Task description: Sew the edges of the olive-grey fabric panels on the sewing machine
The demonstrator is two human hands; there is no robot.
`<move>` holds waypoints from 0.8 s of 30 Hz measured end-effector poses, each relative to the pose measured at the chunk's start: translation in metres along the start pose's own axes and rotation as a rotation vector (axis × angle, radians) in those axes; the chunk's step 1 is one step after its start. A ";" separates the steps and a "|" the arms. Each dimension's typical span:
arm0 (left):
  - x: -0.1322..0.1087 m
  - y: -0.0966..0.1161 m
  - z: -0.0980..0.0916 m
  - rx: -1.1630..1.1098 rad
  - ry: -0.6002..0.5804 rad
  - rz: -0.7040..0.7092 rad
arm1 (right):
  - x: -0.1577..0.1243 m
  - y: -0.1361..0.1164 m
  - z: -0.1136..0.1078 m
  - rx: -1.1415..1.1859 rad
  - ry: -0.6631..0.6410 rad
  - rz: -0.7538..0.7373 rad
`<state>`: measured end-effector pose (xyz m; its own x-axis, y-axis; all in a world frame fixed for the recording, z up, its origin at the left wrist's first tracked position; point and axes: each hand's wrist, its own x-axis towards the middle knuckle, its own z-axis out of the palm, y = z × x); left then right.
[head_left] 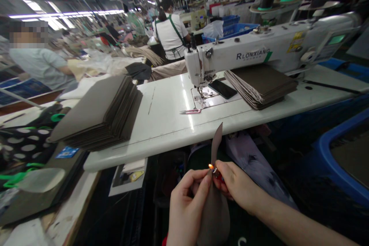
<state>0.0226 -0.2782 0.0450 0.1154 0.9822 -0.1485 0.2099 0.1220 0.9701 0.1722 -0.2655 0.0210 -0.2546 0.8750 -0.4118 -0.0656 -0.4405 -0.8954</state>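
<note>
My left hand pinches a grey-brown fabric piece below the table's front edge. Part of the same cloth seems to stick up as a narrow curved strip above my fingers. In my right hand is a red lighter, mostly covered by the fingers. Its small orange flame burns right at the fabric's edge, between both hands. Beyond them, pink-handled thread snips lie on the white sewing table, near the needle of the sewing machine.
A tall stack of grey-brown panels stands on the table's left. Another stack sits under the machine arm, beside a black phone. A blue bin is at the right. Co-workers sit farther back, one in a white shirt.
</note>
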 end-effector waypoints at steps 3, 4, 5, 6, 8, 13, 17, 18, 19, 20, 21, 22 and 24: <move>0.000 -0.001 0.000 -0.008 -0.006 -0.008 | -0.001 -0.002 0.000 -0.002 -0.005 0.019; 0.000 -0.002 0.000 -0.012 -0.006 -0.011 | -0.001 -0.002 0.000 -0.004 -0.009 0.017; 0.000 -0.002 0.000 -0.016 -0.006 -0.017 | -0.002 -0.003 0.000 -0.007 -0.014 0.013; 0.000 -0.002 0.000 -0.022 -0.004 -0.024 | -0.002 -0.003 0.000 -0.009 -0.017 0.010; 0.001 -0.003 -0.001 -0.040 -0.003 -0.037 | -0.002 -0.004 0.000 -0.008 -0.017 0.005; 0.002 -0.006 -0.003 -0.077 -0.031 -0.071 | -0.003 -0.003 -0.001 0.000 -0.033 -0.012; 0.002 -0.007 -0.008 -0.080 -0.006 -0.116 | -0.007 -0.009 -0.011 0.008 -0.054 -0.105; 0.003 -0.007 -0.010 -0.083 0.002 -0.130 | -0.008 -0.011 -0.015 0.001 -0.043 -0.157; 0.003 -0.006 -0.011 -0.087 0.006 -0.143 | -0.009 -0.014 -0.019 -0.018 -0.020 -0.218; 0.003 -0.006 -0.012 -0.091 0.006 -0.152 | -0.011 -0.017 -0.022 -0.049 0.008 -0.276; 0.003 -0.005 -0.012 -0.094 0.002 -0.158 | -0.012 -0.021 -0.025 -0.087 0.038 -0.324; 0.003 -0.004 -0.013 -0.094 0.000 -0.160 | -0.013 -0.024 -0.028 -0.126 0.063 -0.359; 0.003 -0.003 -0.014 -0.087 -0.006 -0.153 | -0.015 -0.031 -0.031 -0.187 0.073 -0.381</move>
<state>0.0092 -0.2737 0.0445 0.0941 0.9505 -0.2961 0.1409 0.2817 0.9491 0.2078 -0.2590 0.0503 -0.1762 0.9830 -0.0508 0.0362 -0.0451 -0.9983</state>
